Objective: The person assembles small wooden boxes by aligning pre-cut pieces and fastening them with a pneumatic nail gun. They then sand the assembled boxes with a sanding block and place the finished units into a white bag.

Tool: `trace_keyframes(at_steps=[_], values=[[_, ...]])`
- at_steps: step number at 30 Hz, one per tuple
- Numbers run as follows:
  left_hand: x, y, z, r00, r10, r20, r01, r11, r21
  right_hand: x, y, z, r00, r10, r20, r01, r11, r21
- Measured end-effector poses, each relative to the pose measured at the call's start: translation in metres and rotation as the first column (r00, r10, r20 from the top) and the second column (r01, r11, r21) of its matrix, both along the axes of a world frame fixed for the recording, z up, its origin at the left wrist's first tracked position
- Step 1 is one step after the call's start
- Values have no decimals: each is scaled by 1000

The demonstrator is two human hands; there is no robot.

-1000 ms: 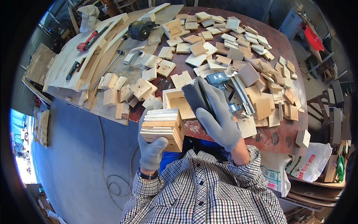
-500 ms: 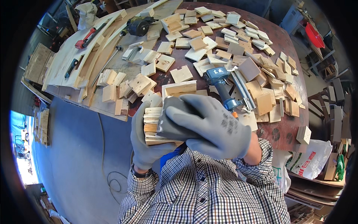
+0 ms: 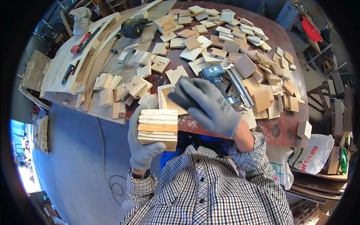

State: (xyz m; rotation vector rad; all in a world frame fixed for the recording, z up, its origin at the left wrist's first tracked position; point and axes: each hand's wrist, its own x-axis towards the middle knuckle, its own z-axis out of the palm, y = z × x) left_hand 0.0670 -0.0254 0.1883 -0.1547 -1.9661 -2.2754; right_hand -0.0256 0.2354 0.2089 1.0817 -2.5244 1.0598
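Observation:
My left hand (image 3: 140,152), in a grey glove, grips a small wooden block (image 3: 157,126) with layered plywood edges turned up toward me. Its thumb presses on the near side. A dark grey sanding block (image 3: 179,96) is in my gloved right hand (image 3: 215,108), held beyond and to the right of the wooden block, apart from it. Partly hidden behind the sanding block, an open wooden frame (image 3: 162,99) rests at the table's near edge. Just past my right hand lies a blue nail gun (image 3: 212,73) with a silver magazine.
Many small wood pieces (image 3: 193,42) cover the dark red table (image 3: 275,129). Further left lie a red-handled tool (image 3: 80,47), a black power tool (image 3: 133,28) and long boards (image 3: 56,80). Plastic bags (image 3: 313,153) hang at the right; a cable (image 3: 103,150) runs along the floor.
My right hand has lifted the sanding block off the wooden block and moved it away, toward the table. The layered top is now uncovered, still in my left hand.

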Motion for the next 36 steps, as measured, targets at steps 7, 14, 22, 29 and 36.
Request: trace_keyframes(at_steps=[7,14,22,29,36], values=[[10,10,-53,987,-37,158,-44,877,479,34,-36,8,998,9,-54,-26,949,-314],[7,1,-53,952,-109,285,-80,813,577,48,-40,-24,997,-61,-43,51,977,-205],[4,18,-37,961,-177,214,-25,712,702,31,-38,19,987,37,-157,-43,998,-38],[-20,6,-40,921,-336,195,-13,475,880,40,-16,8,955,283,-87,-296,927,-230],[-24,27,-33,908,-347,235,-32,501,865,2,-25,35,962,242,-129,-237,970,54]])
